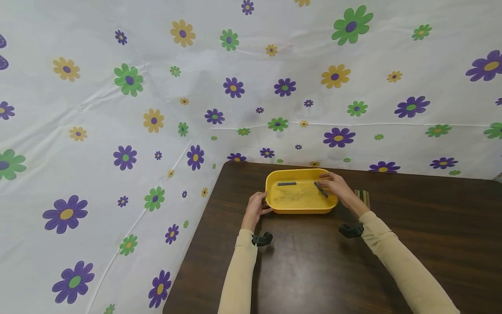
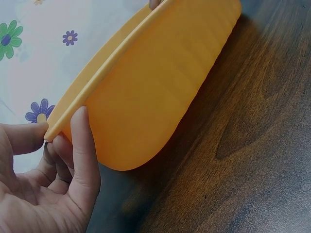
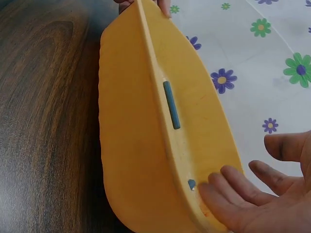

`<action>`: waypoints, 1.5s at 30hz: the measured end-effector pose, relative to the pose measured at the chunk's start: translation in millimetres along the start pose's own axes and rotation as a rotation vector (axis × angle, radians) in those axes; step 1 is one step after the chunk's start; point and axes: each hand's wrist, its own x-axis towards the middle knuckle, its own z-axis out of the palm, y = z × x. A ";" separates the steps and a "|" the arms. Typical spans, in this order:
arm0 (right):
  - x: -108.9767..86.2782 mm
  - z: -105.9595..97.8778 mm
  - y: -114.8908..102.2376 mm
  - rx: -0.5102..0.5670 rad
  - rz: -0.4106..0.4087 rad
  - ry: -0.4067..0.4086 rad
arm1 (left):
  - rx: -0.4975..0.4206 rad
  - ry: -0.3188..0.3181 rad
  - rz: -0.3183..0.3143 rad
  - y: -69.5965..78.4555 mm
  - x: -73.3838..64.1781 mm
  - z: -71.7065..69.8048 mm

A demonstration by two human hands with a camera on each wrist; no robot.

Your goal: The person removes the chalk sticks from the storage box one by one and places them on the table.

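Note:
A yellow plastic tray (image 1: pixel 302 210) with rounded corners stands on the table. My left hand (image 1: pixel 256 206) pinches its left end, thumb on the rim and fingers beneath it. In the left wrist view, the tray's ribbed outer wall (image 2: pixel 146 97) fills the middle. Over the tray's right end is my right hand (image 1: pixel 336 185), its fingers loosely extended and the thumb apart. Close by its fingers, a short dark blue stick (image 1: pixel 320 189) lies slanted in the tray. A second blue stick (image 3: pixel 171 104) lies lengthwise inside, farther left.
Several thin sticks (image 1: pixel 364 198) in brown and green tones lie on the dark wooden table (image 1: pixel 298 266), partly behind my right wrist. A white flower-patterned sheet (image 1: pixel 251 65) hangs behind the table and along its left side.

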 end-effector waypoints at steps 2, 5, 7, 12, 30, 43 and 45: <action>3.0 3.3 1.6 -0.092 -0.018 -0.004 | -0.002 0.000 0.004 -0.1 0.7 0.2; 7.1 8.9 5.8 -0.267 -0.090 0.002 | -0.011 -0.002 0.005 -0.8 1.8 0.7; 10.0 12.9 9.2 -0.354 -0.148 0.014 | -0.014 -0.003 0.001 -1.7 2.1 0.9; 17.7 22.5 15.0 -0.510 -0.243 0.065 | -0.010 0.003 0.002 -3.4 1.8 0.1; 26.7 45.9 21.3 -0.801 -0.296 0.154 | -0.013 0.013 -0.004 -0.5 2.3 -3.1; 31.4 46.7 28.3 -0.771 -0.324 0.208 | -0.018 0.027 -0.015 -2.4 2.9 -0.2; 32.5 47.2 29.5 -0.746 -0.306 0.199 | -0.021 0.027 -0.018 -2.6 3.4 0.2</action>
